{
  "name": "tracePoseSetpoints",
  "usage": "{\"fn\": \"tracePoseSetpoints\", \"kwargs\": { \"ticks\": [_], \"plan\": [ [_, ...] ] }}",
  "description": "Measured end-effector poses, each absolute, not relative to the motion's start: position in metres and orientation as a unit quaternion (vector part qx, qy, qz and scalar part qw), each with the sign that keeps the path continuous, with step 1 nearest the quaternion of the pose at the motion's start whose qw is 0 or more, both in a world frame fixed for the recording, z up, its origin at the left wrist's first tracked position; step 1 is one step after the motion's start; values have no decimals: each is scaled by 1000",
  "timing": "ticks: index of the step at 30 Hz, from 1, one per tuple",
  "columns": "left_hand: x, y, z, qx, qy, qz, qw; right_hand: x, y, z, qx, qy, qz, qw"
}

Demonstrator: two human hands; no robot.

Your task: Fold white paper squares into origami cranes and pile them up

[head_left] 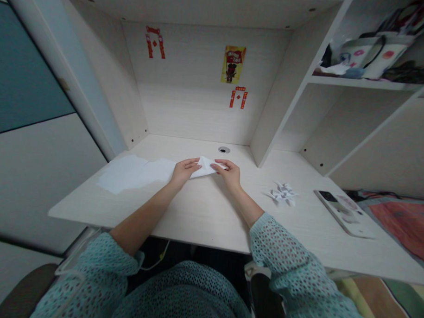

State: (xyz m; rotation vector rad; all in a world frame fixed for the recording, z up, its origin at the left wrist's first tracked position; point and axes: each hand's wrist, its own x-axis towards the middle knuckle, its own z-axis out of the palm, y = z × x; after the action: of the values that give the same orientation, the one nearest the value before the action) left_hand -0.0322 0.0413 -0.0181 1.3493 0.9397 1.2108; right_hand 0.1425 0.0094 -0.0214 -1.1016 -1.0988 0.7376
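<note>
A folded piece of white paper (pixel 205 165) is held just above the desk between my two hands. My left hand (pixel 184 171) pinches its left side, thumb in front and fingers behind. On the other side, my right hand (pixel 228 172) grips the paper's right edge between thumb and fingers. The paper's upper part comes to a point, with crease lines on its face. Loose white sheets (pixel 128 173) lie flat on the desk to the left of my left hand. Several small folded white paper pieces (pixel 283 194) sit in a cluster to the right of my right hand.
A phone (pixel 342 213) lies at the right of the white desk (pixel 203 223). The desk's back panel carries red and yellow stickers (pixel 233 64), above a round cable hole (pixel 224 150). On the upper right shelf (pixel 367 83) stand bags and other items. A vertical divider (pixel 287 101) rises right of centre.
</note>
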Motion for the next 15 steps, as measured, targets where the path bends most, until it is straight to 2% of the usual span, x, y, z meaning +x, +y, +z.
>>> {"fn": "tracePoseSetpoints", "kwargs": {
  "ticks": [10,15],
  "plan": [
    [-30,32,-8,599,398,514,468,142,9,-24,-456,-579,287,612],
    [-30,30,-8,619,384,506,461,138,7,-26,-437,-585,282,622]
  ]
}}
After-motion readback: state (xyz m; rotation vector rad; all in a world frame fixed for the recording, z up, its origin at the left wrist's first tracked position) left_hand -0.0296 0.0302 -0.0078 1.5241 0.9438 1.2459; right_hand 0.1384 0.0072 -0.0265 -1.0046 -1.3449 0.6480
